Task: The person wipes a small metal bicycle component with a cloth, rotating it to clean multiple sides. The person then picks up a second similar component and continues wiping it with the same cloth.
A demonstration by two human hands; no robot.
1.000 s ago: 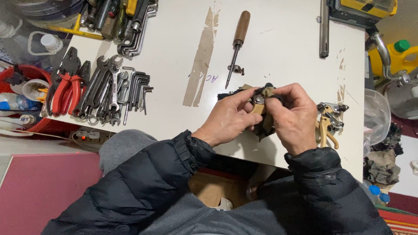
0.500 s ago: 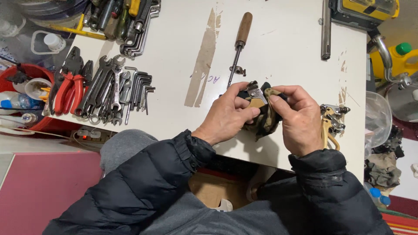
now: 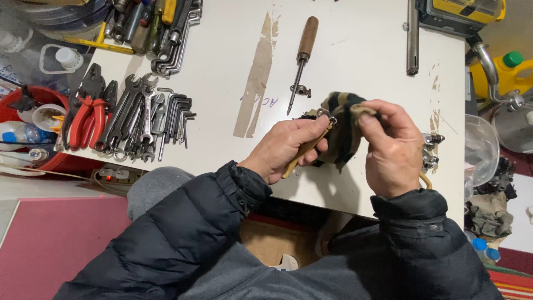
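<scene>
Tan-handled small tool is gripped in the left hand, above the white worktop's six o'clock edge. Right hand pinches a dark rag against its metal tip; the tip could snag the cloth or slip free.

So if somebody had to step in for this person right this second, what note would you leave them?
Left hand: closed around a small tool with a tan handle, its metal end up by the rag.
Right hand: pinching a dark striped rag against that metal end.
Both are held just above the near edge of the white table.
Nearby: a wooden-handled screwdriver beyond the hands, wrenches and red pliers to the left, a cluster of metal parts behind the right hand.
Done: tool and rag are in hand and touching.
Left: the pictures cannot show how clean the tool is; check it.
</scene>
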